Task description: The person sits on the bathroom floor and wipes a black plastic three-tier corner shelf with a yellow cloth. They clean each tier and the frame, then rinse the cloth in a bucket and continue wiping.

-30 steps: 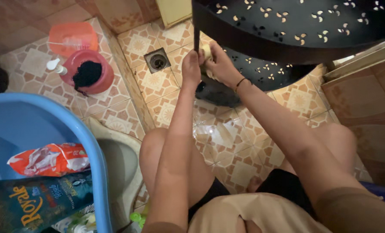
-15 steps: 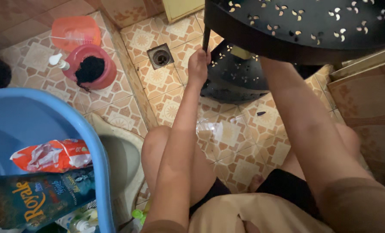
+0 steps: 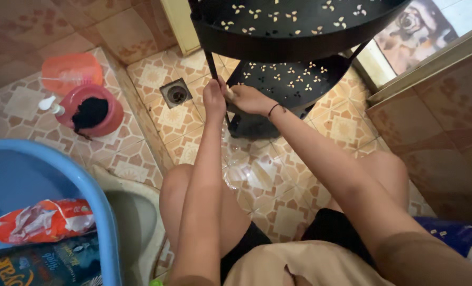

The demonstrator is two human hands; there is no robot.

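Black rack: tiered metal rack [image 3: 294,32] with flower-shaped cut-outs stands on the wet tiled floor [image 3: 267,175] at 12 o'clock.
Left hand: left hand [image 3: 213,100] is wrapped around the thin upright post [image 3: 212,66] at the rack's 9 o'clock edge, steadying it.
Right hand: right hand [image 3: 249,99] is clenched on a small pale pad, barely visible, pressed against the same post just beside the left hand.
Surroundings: floor drain [image 3: 176,94] at 11 o'clock; pink pot [image 3: 90,111] and blue basin [image 3: 45,180] at 9 o'clock.
Technique, judged: brace firmly, rub in short strokes along the post, watch the slick tiles.
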